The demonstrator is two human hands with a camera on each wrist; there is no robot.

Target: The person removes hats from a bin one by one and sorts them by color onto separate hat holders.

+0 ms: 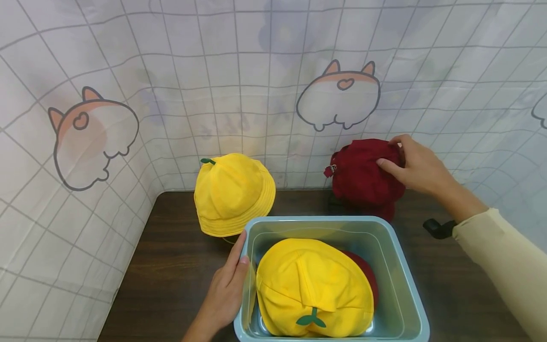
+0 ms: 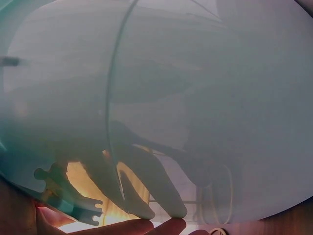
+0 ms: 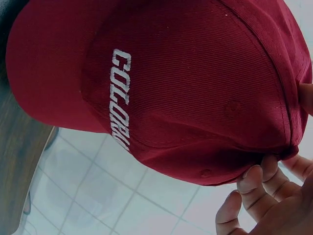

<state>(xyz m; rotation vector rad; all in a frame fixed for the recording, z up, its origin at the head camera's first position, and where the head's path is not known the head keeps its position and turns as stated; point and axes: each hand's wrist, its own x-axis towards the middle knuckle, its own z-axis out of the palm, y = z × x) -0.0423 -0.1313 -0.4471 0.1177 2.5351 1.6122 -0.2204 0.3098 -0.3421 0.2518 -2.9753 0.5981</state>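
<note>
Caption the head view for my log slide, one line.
Right hand grips a dark red cap; left hand touches the blue bin with a yellow hat inside.

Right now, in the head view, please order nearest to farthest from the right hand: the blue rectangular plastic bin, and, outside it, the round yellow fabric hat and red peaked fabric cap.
1. Red peaked fabric cap: pinched by the right hand.
2. Blue rectangular plastic bin: lower left.
3. Round yellow fabric hat: farther left.

Gap between yellow hat [image 1: 232, 192], red cap [image 1: 363, 171] | backdrop [image 1: 295, 156] behind, bin [image 1: 316, 219] before
</note>
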